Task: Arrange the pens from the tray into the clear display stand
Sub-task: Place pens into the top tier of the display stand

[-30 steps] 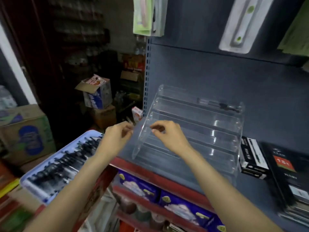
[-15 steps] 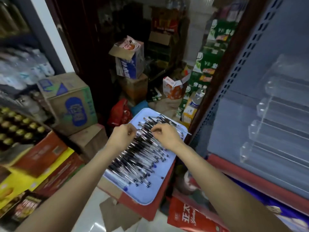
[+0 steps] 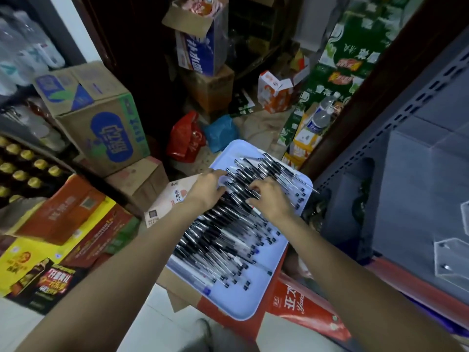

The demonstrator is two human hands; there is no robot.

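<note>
While both hands work over the heap of pens (image 3: 228,224) lying in the pale blue tray (image 3: 253,304), the left hand (image 3: 206,190) rests on the pile with fingers stretched out, and the right hand (image 3: 270,198) curls its fingers down onto the barrels, though a firm pinch cannot be told. These pens look light, stiff and slick, so one is best pinched mid-barrel; the clear display stand (image 3: 446,255) shows only at the right edge.

Both hands (image 3: 238,194) on pens (image 3: 223,224), tray (image 3: 243,301)
</note>
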